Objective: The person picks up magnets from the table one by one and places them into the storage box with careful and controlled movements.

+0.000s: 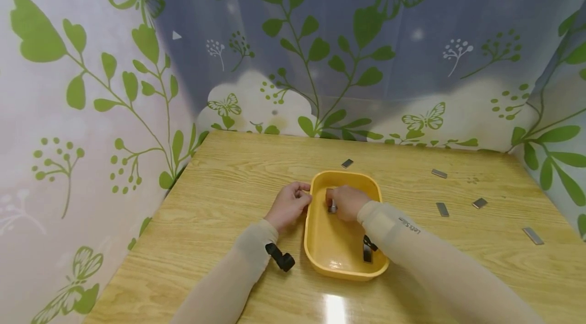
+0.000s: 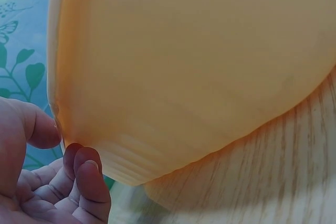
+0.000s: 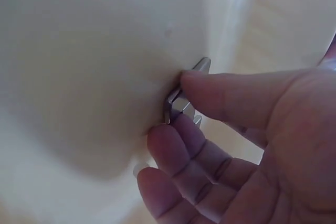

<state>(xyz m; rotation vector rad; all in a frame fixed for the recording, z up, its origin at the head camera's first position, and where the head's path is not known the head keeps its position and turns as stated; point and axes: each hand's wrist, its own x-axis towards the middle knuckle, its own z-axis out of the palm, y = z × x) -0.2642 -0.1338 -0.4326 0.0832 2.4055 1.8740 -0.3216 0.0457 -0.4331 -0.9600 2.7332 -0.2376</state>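
Clearly, metal piece [image 3: 179, 101] in right hand [image 1: 348, 202].

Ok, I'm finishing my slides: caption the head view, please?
Right hand pinching shiny metal inside a yellow tray, left hand at its rim, flat grey pieces scattered nearby.

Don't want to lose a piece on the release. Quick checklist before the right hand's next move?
1. Right hand has hold of the metal piece: ok, pinched between thumb and fingers.
2. Metal piece within the yellow tray walls: ok.
3. Metal piece touching the tray floor: cannot tell; fingers hide its lower end.
4. Left hand bracing the tray firmly: cannot tell; it is at the tray's left side, but force doesn't show.
5. Table clear of loose pieces: not ok; five lie outside the tray.
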